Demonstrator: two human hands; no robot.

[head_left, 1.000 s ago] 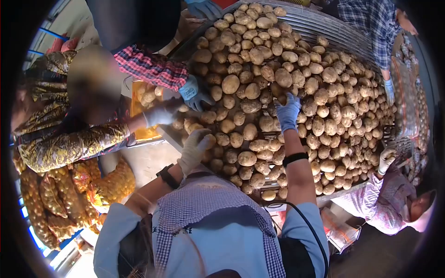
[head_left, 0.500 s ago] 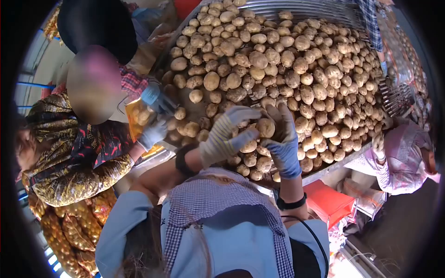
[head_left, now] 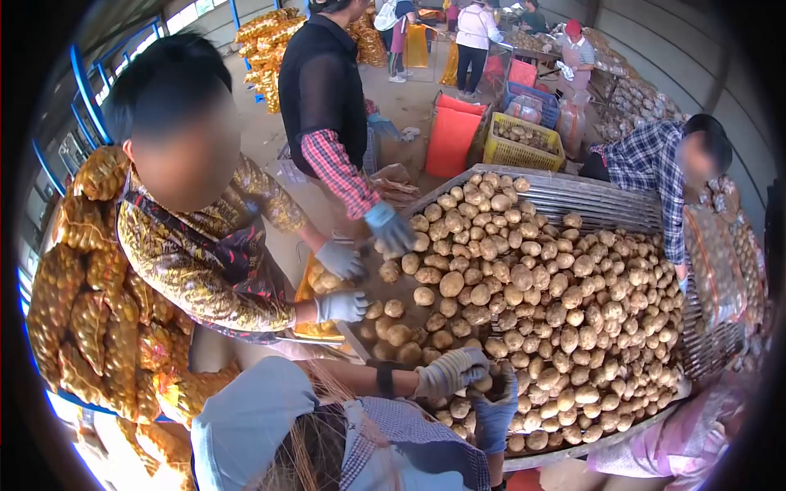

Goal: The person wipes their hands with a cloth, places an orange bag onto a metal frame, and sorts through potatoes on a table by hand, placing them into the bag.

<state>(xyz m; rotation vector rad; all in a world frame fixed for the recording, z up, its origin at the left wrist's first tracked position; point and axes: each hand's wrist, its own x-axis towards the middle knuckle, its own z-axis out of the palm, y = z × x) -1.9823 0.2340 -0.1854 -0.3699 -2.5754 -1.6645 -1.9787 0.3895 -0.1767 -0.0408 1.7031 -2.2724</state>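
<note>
My left hand point(head_left: 453, 372), in a striped knit glove, curls its fingers at the near edge of the heap of potatoes point(head_left: 565, 327). Close against it is my right hand point(head_left: 496, 412), in a blue and grey glove, with its fingers bent upward. A brown potato point(head_left: 484, 384) shows between the two hands, and both appear closed around it. The fingertips partly cover it. Loose potatoes with dirt on their skins surround both hands on the slatted metal table point(head_left: 585, 196).
At left, a person's gloved hands point(head_left: 342, 282) are at an orange mesh bag point(head_left: 315, 295). Another person's blue glove point(head_left: 390, 229) reaches over the heap. A person in a checked shirt point(head_left: 647, 168) leans in at right. Filled mesh sacks point(head_left: 98, 311) and a yellow crate point(head_left: 522, 146) stand around.
The view has tilted up and swung left, so the hands appear lower. My hands have drawn closer together around the potato. The neighbour's hands have shifted at the mesh bag.
</note>
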